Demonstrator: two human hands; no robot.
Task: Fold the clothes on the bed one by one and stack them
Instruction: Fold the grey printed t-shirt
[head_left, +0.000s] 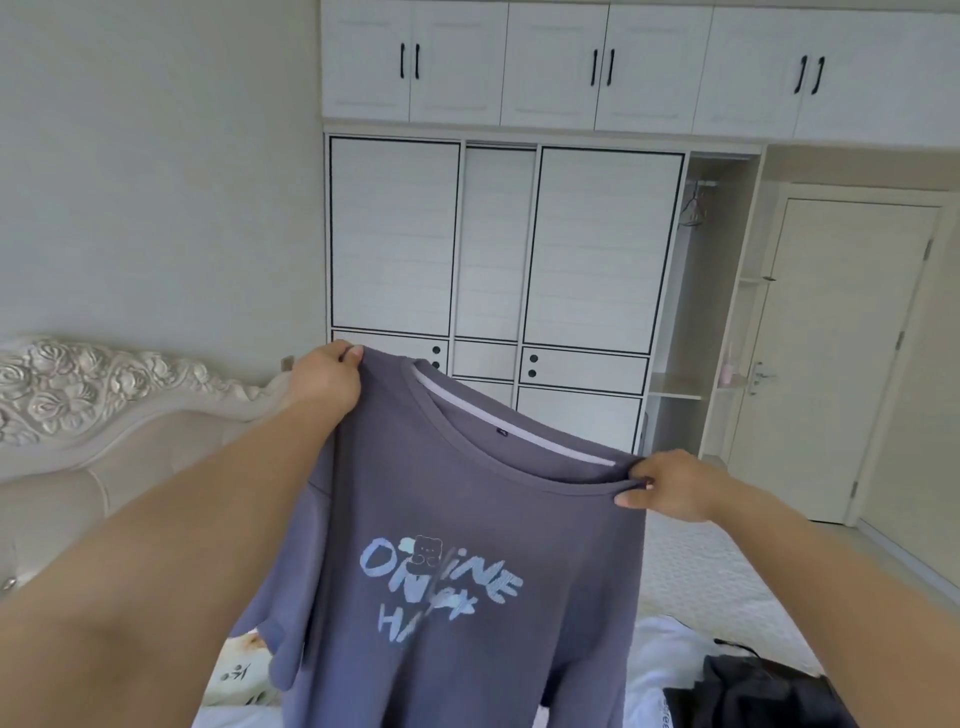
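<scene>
A purple-grey cotton T-shirt (467, 519) with a pale blue printed slogan and a small bear figure on its chest hung in the lower middle of the frame, held up in the air with its printed front facing the camera. The left hand (324, 382), just left of centre, pinched the shirt's shoulder at the edge of the neckline, thumb on the near side and fingers curled behind the cloth. The right hand (670, 486), lower and toward the right of the frame, pinched the other shoulder beside the pale lilac neck band, its fingers bunching the fabric. The shirt hung tilted, its left-held shoulder higher than the other, and its body fell out of view at the bottom edge.

Beneath it, along the bottom of the frame, lay a white bed (691, 577) with a textured cover. A dark black garment (753, 691) lay crumpled at the lower right on the bed, and a pale printed cloth (241, 675) showed at the lower left, partly hidden by the shirt. An ornate cream carved headboard (104, 400) filled the left middle. A white wardrobe with black-trimmed sliding panels (498, 244) stood in the upper centre, and a cream door (836, 358) stood at the right.
</scene>
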